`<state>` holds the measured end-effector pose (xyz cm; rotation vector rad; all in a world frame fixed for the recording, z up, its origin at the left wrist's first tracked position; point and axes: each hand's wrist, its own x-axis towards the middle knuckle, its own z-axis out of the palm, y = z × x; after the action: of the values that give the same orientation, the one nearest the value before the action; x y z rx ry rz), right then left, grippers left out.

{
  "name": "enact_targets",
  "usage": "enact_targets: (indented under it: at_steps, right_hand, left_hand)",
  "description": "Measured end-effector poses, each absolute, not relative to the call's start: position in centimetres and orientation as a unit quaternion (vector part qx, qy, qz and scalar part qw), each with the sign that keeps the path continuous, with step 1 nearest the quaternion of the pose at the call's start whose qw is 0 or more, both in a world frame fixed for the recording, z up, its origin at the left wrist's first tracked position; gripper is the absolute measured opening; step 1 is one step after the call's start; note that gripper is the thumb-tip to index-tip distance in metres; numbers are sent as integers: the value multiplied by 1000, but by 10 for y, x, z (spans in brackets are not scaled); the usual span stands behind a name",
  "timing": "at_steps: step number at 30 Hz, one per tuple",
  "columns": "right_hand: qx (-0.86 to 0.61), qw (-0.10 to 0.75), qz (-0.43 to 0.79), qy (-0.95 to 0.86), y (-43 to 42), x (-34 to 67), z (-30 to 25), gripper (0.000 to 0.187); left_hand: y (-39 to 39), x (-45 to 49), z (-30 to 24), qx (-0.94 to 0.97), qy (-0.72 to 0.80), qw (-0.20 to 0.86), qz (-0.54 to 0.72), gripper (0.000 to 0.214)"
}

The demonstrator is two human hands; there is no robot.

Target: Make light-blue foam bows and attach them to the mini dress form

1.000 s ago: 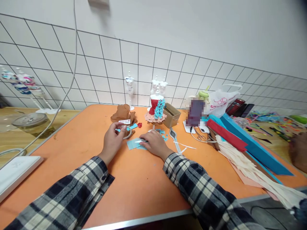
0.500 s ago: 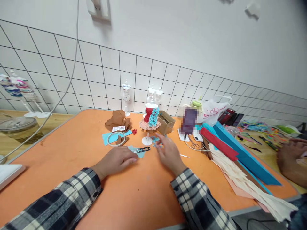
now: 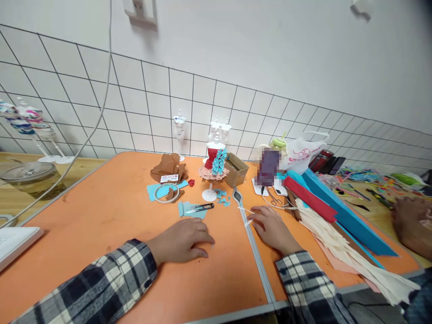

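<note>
My left hand (image 3: 184,240) rests on the orange table (image 3: 111,216), fingers loosely bent and lying down, with nothing visible in them. My right hand (image 3: 272,227) lies flat just right of the table seam, fingertips at a thin white paper strip (image 3: 248,210). Beyond my left hand, black thread snips (image 3: 201,208) lie on a blue paper piece (image 3: 189,210). Behind them stands a small mannequin (image 3: 214,164) in a red and blue ruffled paper dress. Blue scraps (image 3: 222,195) lie by its base.
A tape ring (image 3: 166,192), brown fabric (image 3: 168,166) and a cardboard box (image 3: 236,170) sit behind. Scissors (image 3: 275,200), red (image 3: 310,194) and blue paper rolls (image 3: 340,207) and cream paper (image 3: 354,254) lie right. Another person's hand (image 3: 411,225) is far right. A glass jar (image 3: 32,177) stands left.
Both hands left the snips and blue paper. The left drew back toward me; the right moved right across the table seam to the white strip.
</note>
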<state>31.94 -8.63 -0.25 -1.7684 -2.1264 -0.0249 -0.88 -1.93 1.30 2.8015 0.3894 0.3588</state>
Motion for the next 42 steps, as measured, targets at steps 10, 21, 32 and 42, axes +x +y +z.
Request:
enact_targets:
  at_steps: [10,21,32,42]
  right_hand:
    - [-660,145,-45,-736,-84,311,-3,17]
    - [-517,362,-22,-775,-91,235,3,52]
    - [-525,467,209,-680,-71,178,1,19]
    - [-528,497,243,-644,-62,173,5,7]
  left_hand:
    - [-29,5,8,956,184,185,135,16]
    - [-33,29,-6,694,372,481,385,34]
    - [-36,33,-9,678,368,489,408,33]
    - [-32,33,-12,649,343,544,406,50]
